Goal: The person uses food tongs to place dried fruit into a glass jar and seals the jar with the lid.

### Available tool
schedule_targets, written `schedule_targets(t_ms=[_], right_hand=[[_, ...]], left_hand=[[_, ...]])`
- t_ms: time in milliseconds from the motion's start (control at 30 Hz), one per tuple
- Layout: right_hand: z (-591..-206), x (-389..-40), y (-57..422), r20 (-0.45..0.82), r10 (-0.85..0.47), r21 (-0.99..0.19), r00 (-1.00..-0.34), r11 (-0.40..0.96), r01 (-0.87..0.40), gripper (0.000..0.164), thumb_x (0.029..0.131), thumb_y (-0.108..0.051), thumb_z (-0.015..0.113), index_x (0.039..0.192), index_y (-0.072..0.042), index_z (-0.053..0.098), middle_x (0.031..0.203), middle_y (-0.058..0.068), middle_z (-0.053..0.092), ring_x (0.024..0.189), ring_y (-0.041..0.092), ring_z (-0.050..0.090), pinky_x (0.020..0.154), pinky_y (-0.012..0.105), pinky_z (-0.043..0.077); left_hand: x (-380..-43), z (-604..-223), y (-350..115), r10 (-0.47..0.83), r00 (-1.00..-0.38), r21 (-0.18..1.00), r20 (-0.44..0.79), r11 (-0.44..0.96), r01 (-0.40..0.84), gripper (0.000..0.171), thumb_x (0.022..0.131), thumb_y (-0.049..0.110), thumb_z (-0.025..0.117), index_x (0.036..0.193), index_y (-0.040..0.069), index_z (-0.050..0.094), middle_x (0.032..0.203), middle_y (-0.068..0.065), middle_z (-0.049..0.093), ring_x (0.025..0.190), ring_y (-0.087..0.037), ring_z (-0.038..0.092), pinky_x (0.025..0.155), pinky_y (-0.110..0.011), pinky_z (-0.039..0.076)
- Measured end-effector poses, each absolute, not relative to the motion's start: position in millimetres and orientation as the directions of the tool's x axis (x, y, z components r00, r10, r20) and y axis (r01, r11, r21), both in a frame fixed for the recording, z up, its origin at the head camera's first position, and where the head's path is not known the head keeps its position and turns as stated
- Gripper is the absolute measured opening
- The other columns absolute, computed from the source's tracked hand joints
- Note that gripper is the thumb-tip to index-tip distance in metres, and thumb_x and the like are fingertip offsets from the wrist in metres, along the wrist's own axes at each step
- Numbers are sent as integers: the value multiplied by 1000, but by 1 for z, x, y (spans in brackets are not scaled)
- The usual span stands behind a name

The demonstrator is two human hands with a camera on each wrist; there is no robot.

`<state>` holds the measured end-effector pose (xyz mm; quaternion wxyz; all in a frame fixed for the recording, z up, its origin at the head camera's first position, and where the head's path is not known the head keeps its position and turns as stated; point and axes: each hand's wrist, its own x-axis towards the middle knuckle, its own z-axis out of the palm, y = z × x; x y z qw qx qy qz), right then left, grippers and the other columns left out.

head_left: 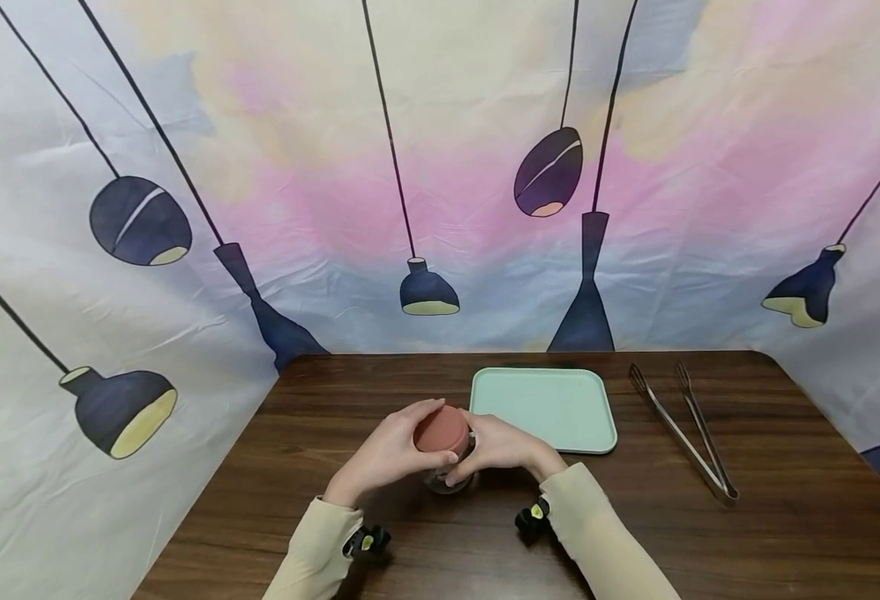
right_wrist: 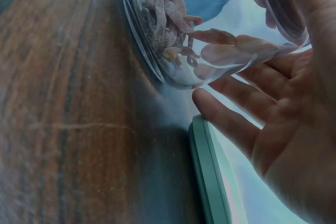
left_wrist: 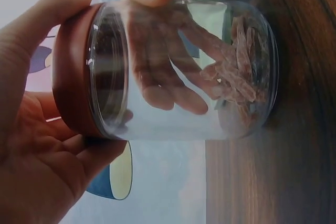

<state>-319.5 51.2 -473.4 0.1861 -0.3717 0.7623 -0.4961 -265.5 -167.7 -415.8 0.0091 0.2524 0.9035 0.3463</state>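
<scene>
A clear glass jar [left_wrist: 168, 121] with a reddish-brown lid [head_left: 441, 429] stands upright at the near middle of the table, between both hands. Pale brown dried strips [left_wrist: 242, 66] lie in a small heap at its bottom. My left hand [head_left: 383, 450] grips the lid, thumb on one side and fingers curled round the other. From the right, my right hand [head_left: 503, 443] holds the glass body, its thumb at the near side and its fingers behind. Through the glass, those fingers show in the left wrist view. The jar's base is right at the tabletop.
Just behind the jar, a mint-green tray [head_left: 545, 408] lies on the dark wooden table [head_left: 260, 500]. Metal tongs [head_left: 723, 487] rest spread apart to the right of it. A cloth printed with hanging lamps [head_left: 428, 287] closes off the back.
</scene>
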Motion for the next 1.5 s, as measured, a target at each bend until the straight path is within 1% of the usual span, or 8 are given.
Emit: schedule_targets(t_ms=[167,467,600,667,833,967,1200,1500], right_hand=[[-473,-321,51,69,-769,-901,-635,224,-370,87,75,-31,91,148,-29,42,125,-12,64,113,9,61,97,33,47],[-473,-327,54,44,-819,-939,-572,161,-303,97,83,-24,86,158,-27,24,139,-6,54,126,13,54,107,39,40],[-475,-327,57,17,-824,-946,-566,170,-276,98,85,-24,84,160,-25,21,141,-6,52,127,14,52,107,41,39],[-475,-326,58,-2,-818,-945,-576,190,-266,97,84,-25,84,159,-27,22,141,-8,52,126,13,52,107,41,40],[-474,-326,60,-7,-802,-930,-597,224,-290,90,81,-29,87,154,-28,34,134,-10,58,122,11,56,103,40,43],[-474,-327,61,-1,-806,-919,-592,235,-317,86,79,-30,88,150,-28,39,129,-11,61,116,11,59,100,37,45],[-473,-326,59,1,-804,-904,-595,254,-345,85,78,-31,89,148,-30,41,124,-12,65,113,10,61,99,36,45],[-473,-324,58,2,-810,-899,-587,256,-355,83,78,-32,89,146,-29,43,121,-11,67,111,11,62,97,36,47]], left_hand=[[-267,-416,-169,466,-874,632,140,637,441,87,84,55,78,153,12,44,148,-9,50,112,-18,62,85,-38,53],[-266,-411,-160,440,-891,579,115,699,420,88,87,53,75,156,12,39,149,-11,46,111,-20,61,85,-38,53],[-266,-412,-160,441,-891,578,108,701,417,90,86,55,76,156,12,39,147,-11,48,109,-19,61,84,-37,53],[-266,-412,-160,446,-888,573,107,703,422,91,85,56,76,155,12,40,146,-12,49,108,-19,62,84,-37,53],[-265,-411,-160,447,-887,555,117,711,432,91,83,58,77,154,12,43,143,-12,52,108,-19,62,84,-37,53],[-263,-409,-160,447,-885,541,129,716,440,90,83,59,77,153,13,45,143,-12,53,108,-20,63,83,-37,53],[-261,-410,-162,467,-871,530,152,705,471,86,83,58,77,151,14,48,144,-11,53,107,-18,63,82,-35,53],[-260,-411,-165,501,-850,517,163,690,506,84,84,60,76,151,17,49,144,-10,53,111,-19,62,83,-36,53]])
